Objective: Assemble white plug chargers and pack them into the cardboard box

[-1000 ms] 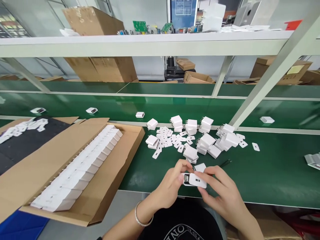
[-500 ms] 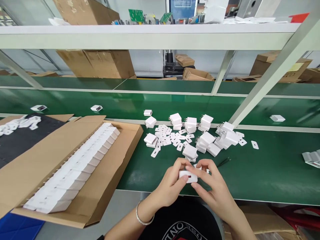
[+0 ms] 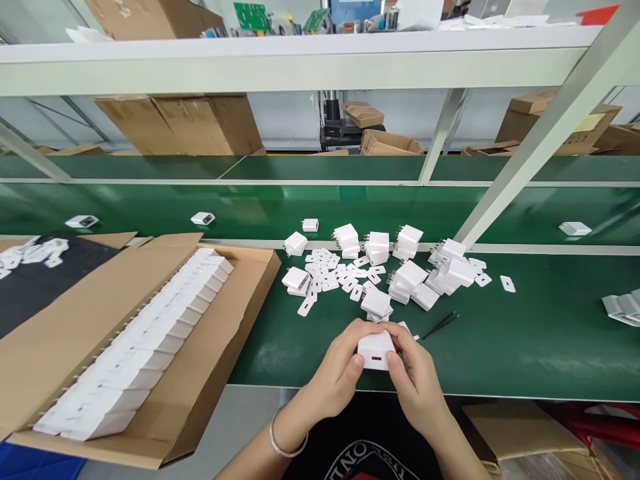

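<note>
Head view. The white charger (image 3: 376, 347) is held near the counter's (image 3: 500, 353) front edge, before the person's body. Its slotted end face is turned toward the wearer, with the narrow dark slot running left to right; the body's long axis recedes from the wearer toward the loose white chargers (image 3: 410, 277) and is strongly foreshortened. The left hand (image 3: 337, 370) and the right hand (image 3: 417, 377) pinch it from opposite sides, thumbs at the near end, fingers curled around the far end. The far end and underside are hidden, as are several fingertips. Just beyond the right hand, a small white piece (image 3: 404, 326) is partly covered and hard to identify; black tweezers (image 3: 440, 325) lie beside it. The frame cuts off the black mat (image 3: 70, 280) at left and a white stack (image 3: 623, 307) at right.
</note>
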`<state>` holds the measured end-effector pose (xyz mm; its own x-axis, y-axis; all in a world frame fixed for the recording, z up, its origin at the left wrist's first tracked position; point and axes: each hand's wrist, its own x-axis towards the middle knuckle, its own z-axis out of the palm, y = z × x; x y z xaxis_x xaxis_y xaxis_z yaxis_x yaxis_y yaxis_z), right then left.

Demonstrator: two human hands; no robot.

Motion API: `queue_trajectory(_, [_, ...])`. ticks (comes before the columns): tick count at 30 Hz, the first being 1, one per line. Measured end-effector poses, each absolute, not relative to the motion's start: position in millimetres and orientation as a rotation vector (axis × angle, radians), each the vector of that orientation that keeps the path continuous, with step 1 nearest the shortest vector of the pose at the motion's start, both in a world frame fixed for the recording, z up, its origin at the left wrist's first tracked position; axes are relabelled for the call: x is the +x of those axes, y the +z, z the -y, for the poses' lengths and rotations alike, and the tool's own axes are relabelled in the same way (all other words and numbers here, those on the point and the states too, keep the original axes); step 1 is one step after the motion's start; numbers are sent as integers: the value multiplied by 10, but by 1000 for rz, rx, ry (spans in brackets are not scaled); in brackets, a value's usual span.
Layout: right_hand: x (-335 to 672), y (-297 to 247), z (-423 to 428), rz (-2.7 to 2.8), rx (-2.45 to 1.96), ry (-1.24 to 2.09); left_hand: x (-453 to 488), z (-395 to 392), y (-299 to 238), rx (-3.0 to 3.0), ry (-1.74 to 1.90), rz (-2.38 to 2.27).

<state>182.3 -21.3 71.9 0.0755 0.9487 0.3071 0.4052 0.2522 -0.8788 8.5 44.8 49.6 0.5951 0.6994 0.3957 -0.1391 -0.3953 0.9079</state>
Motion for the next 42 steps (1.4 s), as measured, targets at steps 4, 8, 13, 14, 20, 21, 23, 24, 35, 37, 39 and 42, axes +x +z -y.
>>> queue_trajectory(4, [1848,671,206,1524,-1290,617,118,-474,445,1757,1026,-435])
queue_trajectory(8, [1831,623,191,1427,-1247,717,187,-467,374,1670,1103,-453])
queue_trajectory(13, [1806,531,174,1325,-1326,739,253,-411,335,1599,1026,-561])
queue_trajectory(14, [1802,516,172,1311,-1339,728,262,-401,334,1575,1022,-565])
queue_trajectory(20, [1784,491,161,1302,-1311,701,305,-407,322,1569,1075,-560])
queue_trajectory(21, [1784,491,161,1316,-1311,702,311,-414,315,1575,1095,-558])
queue_trajectory(23, [1787,485,163,1354,-1343,701,317,-420,297,1579,1132,-541])
queue_trajectory(24, [1788,477,165,1373,-1368,697,317,-417,285,1582,1143,-533])
queue_trajectory(35, [1660,351,65,1608,-1191,479,67,-315,357,798,934,-569])
queue_trajectory(37, [1631,347,13,1657,-1162,475,-9,-330,457,744,892,-506])
queue_trajectory(39, [1607,354,-35,1690,-1154,511,-80,-334,528,708,855,-405])
queue_trajectory(42, [1565,401,-73,1744,-1184,575,-190,-314,564,692,860,-352])
